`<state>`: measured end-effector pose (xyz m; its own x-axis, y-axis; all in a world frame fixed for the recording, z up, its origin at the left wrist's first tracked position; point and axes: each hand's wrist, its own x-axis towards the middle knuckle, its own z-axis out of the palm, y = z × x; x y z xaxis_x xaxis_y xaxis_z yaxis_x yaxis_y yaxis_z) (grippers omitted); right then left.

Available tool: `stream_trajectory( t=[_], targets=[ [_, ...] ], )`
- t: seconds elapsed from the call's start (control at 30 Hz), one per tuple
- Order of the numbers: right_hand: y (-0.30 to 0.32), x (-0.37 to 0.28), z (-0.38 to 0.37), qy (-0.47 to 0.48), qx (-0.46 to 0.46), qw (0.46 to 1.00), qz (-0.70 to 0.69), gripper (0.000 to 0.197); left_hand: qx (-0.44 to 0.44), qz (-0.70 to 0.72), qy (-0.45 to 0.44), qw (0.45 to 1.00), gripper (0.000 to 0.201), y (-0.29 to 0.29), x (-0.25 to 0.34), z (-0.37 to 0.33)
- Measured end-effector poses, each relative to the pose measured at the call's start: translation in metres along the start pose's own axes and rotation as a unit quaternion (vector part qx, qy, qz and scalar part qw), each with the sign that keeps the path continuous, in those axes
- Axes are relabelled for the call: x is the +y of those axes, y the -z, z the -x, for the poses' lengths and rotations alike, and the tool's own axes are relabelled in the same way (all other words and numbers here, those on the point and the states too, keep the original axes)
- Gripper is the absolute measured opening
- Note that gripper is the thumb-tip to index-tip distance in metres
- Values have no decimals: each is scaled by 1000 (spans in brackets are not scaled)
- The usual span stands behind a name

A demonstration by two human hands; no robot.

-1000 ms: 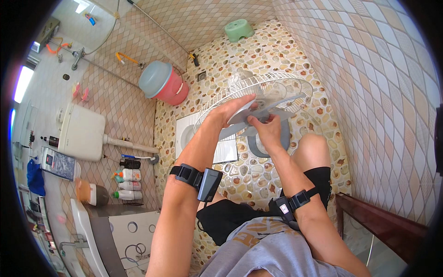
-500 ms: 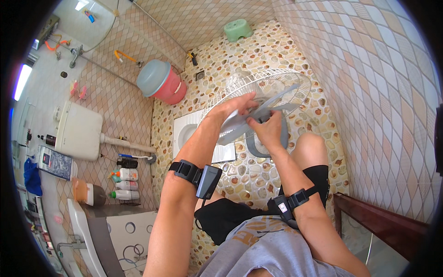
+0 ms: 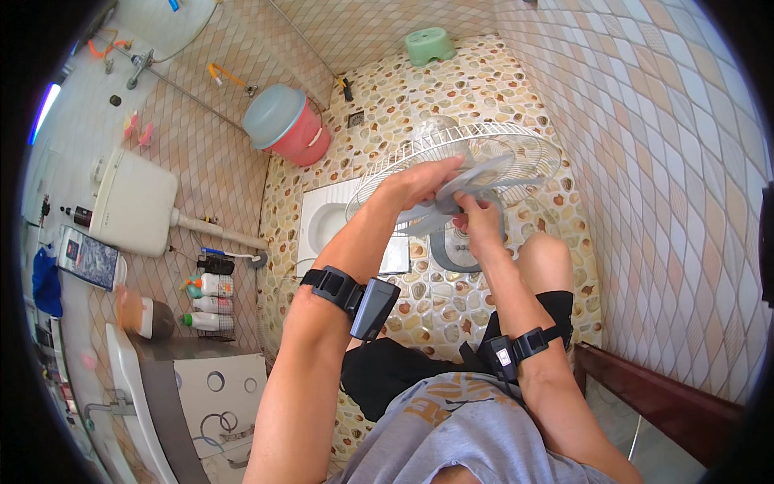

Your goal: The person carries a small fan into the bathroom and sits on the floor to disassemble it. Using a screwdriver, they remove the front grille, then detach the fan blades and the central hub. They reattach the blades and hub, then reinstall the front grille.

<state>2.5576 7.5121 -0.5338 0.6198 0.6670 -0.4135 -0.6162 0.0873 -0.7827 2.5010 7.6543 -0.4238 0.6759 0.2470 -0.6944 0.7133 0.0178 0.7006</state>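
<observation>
Below me spreads the stone-patterned floor [image 3: 419, 308], with a wall [image 3: 669, 202] of diamond-shaped tiles rising on my right. The white wire fan guard [image 3: 488, 131] leans at a tilt in front of me, and the white squat toilet [image 3: 311, 202] lies to its left. Farther left and beyond is the pink bucket [image 3: 302, 147] under its blue-grey lid [image 3: 276, 115]. The grey fan blades [image 3: 482, 170] sit on my side of the guard, above the grey ring-shaped base [image 3: 440, 256]. At the far end of the floor stands a green stool [image 3: 429, 47]. My left grip [image 3: 426, 182] lies along the blades, fingers stretched out; I cannot tell whether it clasps them. My right grip [image 3: 477, 218] is closed on the middle of the blades, thumb against the hub, which is mostly hidden.
</observation>
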Motion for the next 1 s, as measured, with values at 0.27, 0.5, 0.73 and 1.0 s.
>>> stream_trajectory(
  t=[0.27, 0.5, 0.73, 1.0],
  targets=[
    [-2, 4, 4, 196, 79, 947, 240, 71, 48, -23, -25, 998, 78, -12, 7, 31],
    [2, 6, 2, 160, 62, 967, 189, 72, 138, 135, -86, 977, 77, -29, -9, 58],
    [23, 2, 13, 136, 31, 979, 149, 66, 278, -5, -341, 898, 58, -87, -25, 168],
    [72, 0, 11, 83, -46, 981, 170, 46, 454, -70, -381, 802, 33, -24, -62, 177]
  ],
)
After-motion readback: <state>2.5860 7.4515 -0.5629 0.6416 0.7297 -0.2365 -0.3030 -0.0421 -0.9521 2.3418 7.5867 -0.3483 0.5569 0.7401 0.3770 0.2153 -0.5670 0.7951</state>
